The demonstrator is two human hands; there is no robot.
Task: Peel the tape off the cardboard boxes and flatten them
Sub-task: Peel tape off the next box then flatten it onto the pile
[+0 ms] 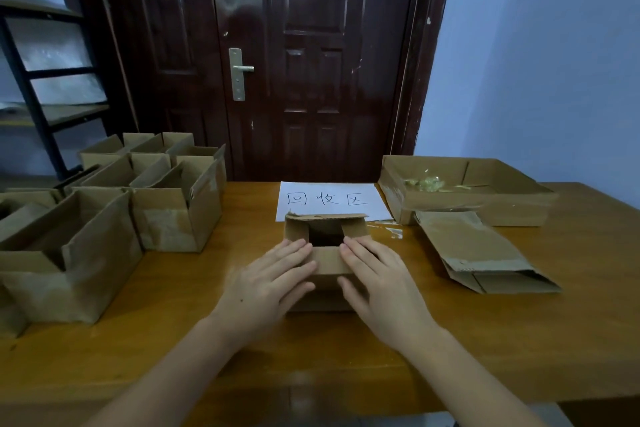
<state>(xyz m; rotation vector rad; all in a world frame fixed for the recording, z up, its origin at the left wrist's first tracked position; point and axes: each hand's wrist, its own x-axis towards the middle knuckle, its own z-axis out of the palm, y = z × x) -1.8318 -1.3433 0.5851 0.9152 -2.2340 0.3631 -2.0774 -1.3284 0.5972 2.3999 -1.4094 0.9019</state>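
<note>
Small box (325, 253) sits mid-desk (519, 340), just in front of the paper sign (329, 199); left hand (273, 274) & right hand (377, 277) lie flat, fingers straight, on its near flaps, gripping nothing; both equally near; tape prob. off, hard to tell.

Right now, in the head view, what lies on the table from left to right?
Cluster of open boxes → left hand → small box under both hands → right hand → flattened box, with the shallow tray box behind it.
</note>
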